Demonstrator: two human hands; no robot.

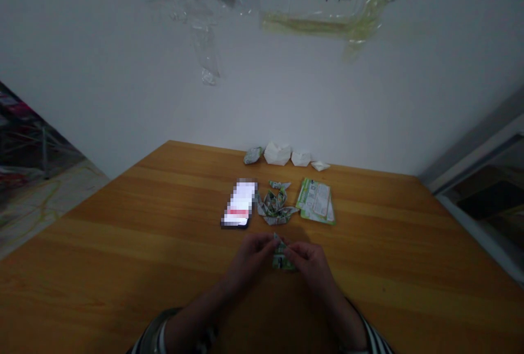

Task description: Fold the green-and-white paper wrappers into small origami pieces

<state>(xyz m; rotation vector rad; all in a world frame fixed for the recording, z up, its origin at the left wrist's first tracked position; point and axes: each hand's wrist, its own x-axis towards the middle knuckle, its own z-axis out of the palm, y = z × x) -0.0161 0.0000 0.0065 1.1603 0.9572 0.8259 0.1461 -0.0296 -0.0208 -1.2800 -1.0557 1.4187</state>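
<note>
A small piece of green printed paper (282, 261), partly folded with a pointed top, is held between my two hands near the middle of the table. My left hand (254, 253) pinches its upper left side. On the right side, my right hand (309, 258) grips it between thumb and fingers. The fingertips hide part of the folds. Just beyond the hands lie several folded printed paper pieces (275, 209), grouped loosely. A stack of flat green-and-white printed sheets (317, 201) rests to their right.
Left of the folded pieces lies a phone (240, 204) with a lit, blurred screen. Along the wall stand white folded paper shapes (277, 154) and a printed folded piece (252, 155). The wooden table (143, 217) meets a white wall (262, 97) with taped paper on it.
</note>
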